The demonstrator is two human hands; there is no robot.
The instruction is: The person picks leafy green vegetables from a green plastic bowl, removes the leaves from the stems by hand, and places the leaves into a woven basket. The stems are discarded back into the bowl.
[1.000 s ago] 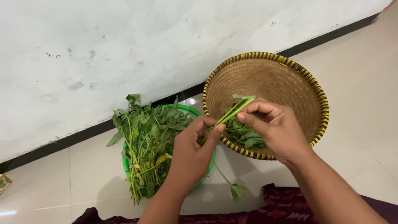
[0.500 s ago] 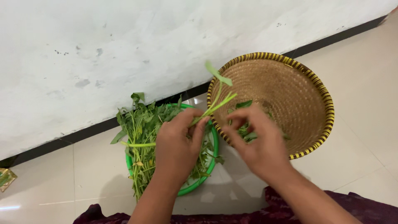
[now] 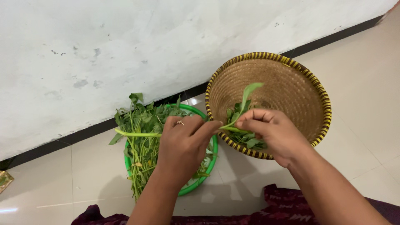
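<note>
My left hand (image 3: 183, 143) pinches a long green stem (image 3: 137, 134) that runs leftward over the green bowl (image 3: 210, 160) of leafy greens (image 3: 143, 125). My right hand (image 3: 273, 133) grips the stem's leafy tip, and one leaf (image 3: 249, 91) sticks up above my fingers. Both hands meet over the near rim of the woven basket (image 3: 291, 83), which has a yellow and black edge. A small heap of picked leaves (image 3: 250, 142) lies inside the basket under my right hand.
A white wall (image 3: 125, 50) with a black skirting strip (image 3: 83, 133) runs behind the bowl and basket. The floor is pale tile (image 3: 366, 83). Dark maroon patterned cloth (image 3: 283, 204) covers my lap at the bottom edge. A small gold scrap (image 3: 3, 180) lies far left.
The stem, tilted up half a second ago, now lies level. My right hand has closed on its leafy end at the basket's rim. My left hand keeps hold of it.
</note>
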